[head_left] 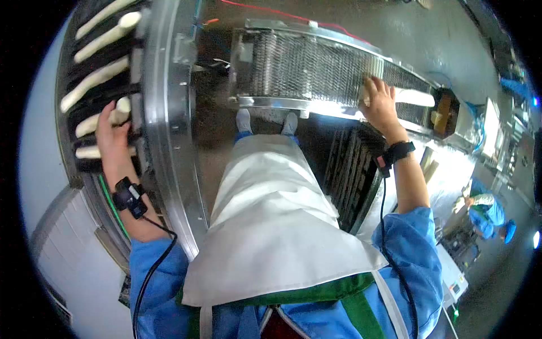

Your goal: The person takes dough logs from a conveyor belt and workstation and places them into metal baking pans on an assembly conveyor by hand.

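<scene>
On the left, my left hand (114,133) rests on the dark slotted tray (113,42), its fingers around one end of a pale dough stick (122,107). Other long pale dough sticks (93,83) lie in the tray's slots above and below it. To the right, my right hand (381,104) is over a metal mesh conveyor (305,68), its fingers curled at the left end of another pale dough stick (415,97). Whether its fingers grip that stick is hard to make out.
A metal rail (161,113) runs beside the tray. Dark stacked racks (353,175) stand below the conveyor. At the far right is a co-worker (488,212) in blue. A red cord (282,12) crosses the floor behind the conveyor.
</scene>
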Demonstrator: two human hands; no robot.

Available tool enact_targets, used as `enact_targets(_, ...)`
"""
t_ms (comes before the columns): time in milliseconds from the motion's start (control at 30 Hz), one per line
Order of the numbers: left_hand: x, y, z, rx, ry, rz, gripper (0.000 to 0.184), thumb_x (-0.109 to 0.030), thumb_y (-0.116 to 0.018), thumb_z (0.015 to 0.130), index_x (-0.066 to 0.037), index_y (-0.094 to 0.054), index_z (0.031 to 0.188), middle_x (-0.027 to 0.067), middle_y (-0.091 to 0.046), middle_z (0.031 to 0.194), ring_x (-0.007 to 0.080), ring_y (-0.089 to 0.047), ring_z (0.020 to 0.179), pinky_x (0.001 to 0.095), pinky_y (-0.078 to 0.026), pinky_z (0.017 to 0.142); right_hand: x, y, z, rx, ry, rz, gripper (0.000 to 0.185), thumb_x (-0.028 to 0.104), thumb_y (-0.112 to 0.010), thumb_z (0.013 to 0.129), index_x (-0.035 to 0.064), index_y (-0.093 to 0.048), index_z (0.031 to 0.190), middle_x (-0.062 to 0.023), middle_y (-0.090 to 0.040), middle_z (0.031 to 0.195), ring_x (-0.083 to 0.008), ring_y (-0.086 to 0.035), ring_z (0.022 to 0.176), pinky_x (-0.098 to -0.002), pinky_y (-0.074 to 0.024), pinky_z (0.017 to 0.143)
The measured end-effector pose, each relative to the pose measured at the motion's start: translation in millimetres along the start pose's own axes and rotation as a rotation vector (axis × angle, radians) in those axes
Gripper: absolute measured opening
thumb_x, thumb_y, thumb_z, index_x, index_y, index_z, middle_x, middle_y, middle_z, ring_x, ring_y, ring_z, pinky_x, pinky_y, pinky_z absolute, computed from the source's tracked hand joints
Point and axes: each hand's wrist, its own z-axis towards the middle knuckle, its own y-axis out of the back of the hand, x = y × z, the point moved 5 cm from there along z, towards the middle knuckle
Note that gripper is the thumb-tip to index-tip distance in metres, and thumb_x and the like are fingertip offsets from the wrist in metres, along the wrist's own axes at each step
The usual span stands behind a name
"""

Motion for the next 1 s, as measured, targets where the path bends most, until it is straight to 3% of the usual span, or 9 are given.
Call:
enact_targets(267, 7, 62, -14, 0.009, -0.334, 0.811, 0.032, 0.013, -0.048, 0.079, 0.0, -0.053, 0.108, 0.0097, -0.049, 0.11, 0.0186, -0.05, 0.105, 0.029, -0.044, 0.087, 28, 22, -9, 0.039, 0.025, -0.025, 0.057, 0.01, -0.067, 0.067, 0.0099, -0.045, 0.12, -0.0094, -0.047, 0.123, -0.029, -0.041, 0.121, -0.0512, -0.0222, 0.108)
enact_targets(367, 5, 91, 1, -0.362, 0.08, -0.068, 0.041, 0.003, -0.056, 0.079, -0.002, -0.05, 0.119, 0.0126, -0.052, 0.112, 0.0236, -0.052, 0.103, 0.034, -0.047, 0.085, 20, 23, -9, 0.119, 0.014, -0.163, 0.046, 0.013, -0.071, 0.069, 0.0104, -0.049, 0.109, -0.0084, -0.051, 0.118, -0.0247, -0.048, 0.115, -0.0466, -0.0371, 0.099)
enact_targets(600, 7, 78, 77, -0.328, -0.068, 0.054, 0.046, -0.004, -0.056, 0.083, -0.003, -0.045, 0.128, 0.0138, -0.058, 0.104, 0.0153, -0.05, 0.067, 0.0308, -0.046, 0.071, -121, 38, -123, -0.861, -0.604, 1.885, 0.027, 0.018, -0.067, 0.081, 0.0039, -0.058, 0.102, -0.0115, -0.058, 0.101, -0.0199, -0.056, 0.099, -0.0381, -0.0491, 0.09)
enact_targets(700, 55, 145, 145, 0.064, -0.416, 1.61, 0.031, -0.004, -0.061, 0.075, 0.004, -0.057, 0.105, 0.023, -0.059, 0.106, 0.0365, -0.057, 0.093, 0.042, -0.047, 0.078, -172, -9, -233, -1.103, -0.838, 2.104, 0.034, 0.017, -0.068, 0.08, 0.0013, -0.053, 0.106, -0.0161, -0.057, 0.106, -0.0245, -0.056, 0.102, -0.0369, -0.0493, 0.086)
enact_targets(733, 86, 184, 175, 0.077, -0.458, 1.688, 0.032, -0.002, -0.062, 0.074, 0.003, -0.057, 0.105, 0.0236, -0.058, 0.108, 0.0392, -0.055, 0.096, 0.0431, -0.047, 0.081, -168, -18, -274, -0.809, -0.949, 1.213, 0.042, 0.013, -0.069, 0.079, -0.0004, -0.048, 0.113, -0.019, -0.056, 0.109, -0.0248, -0.058, 0.098, -0.0359, -0.05, 0.083)
enact_targets(767, 83, 185, 159, 0.046, -0.393, 1.552, 0.035, -0.002, -0.062, 0.074, 0.003, -0.056, 0.108, 0.023, -0.057, 0.11, 0.0393, -0.055, 0.098, 0.0427, -0.046, 0.084, -162, -27, -316, -0.547, -1.126, 0.274, 0.051, 0.008, -0.069, 0.078, -0.0021, -0.042, 0.12, -0.0218, -0.055, 0.111, -0.0252, -0.06, 0.094, -0.035, -0.0507, 0.079)
enact_targets(867, 75, 175, 110, -0.037, -0.436, 1.37, 0.038, -0.005, -0.059, 0.078, 0.003, -0.053, 0.114, 0.0187, -0.058, 0.112, 0.0349, -0.055, 0.101, 0.041, -0.046, 0.086, -152, -117, -406, -1.16, -1.294, 1.657, 0.043, 0.015, -0.059, 0.084, -0.006, -0.041, 0.117, -0.02, -0.054, 0.099, -0.0243, -0.058, 0.079, -0.0289, -0.0529, 0.07)
enact_targets(933, 69, 154, 67, -0.059, -0.622, 1.369, 0.039, -0.01, -0.058, 0.081, 0.003, -0.051, 0.118, 0.015, -0.059, 0.111, 0.0305, -0.055, 0.101, 0.0397, -0.045, 0.087, -104, -126, -412, -1.176, -2.076, 1.844, 0.032, 0.017, -0.05, 0.087, -0.0033, -0.046, 0.112, -0.0173, -0.053, 0.097, -0.0258, -0.055, 0.085, -0.0315, -0.0544, 0.07)
enact_targets(1000, 97, 151, 41, -0.441, 0.258, 0.017, 0.047, -0.027, -0.055, 0.088, 0.003, -0.048, 0.122, 0.0125, -0.057, 0.112, 0.0258, -0.057, 0.092, 0.0379, -0.047, 0.084, -119, -144, -409, -0.833, -1.704, 1.592, 0.03, 0.014, -0.053, 0.087, -0.0032, -0.047, 0.111, -0.0156, -0.054, 0.098, -0.025, -0.055, 0.087, -0.0351, -0.0527, 0.078)
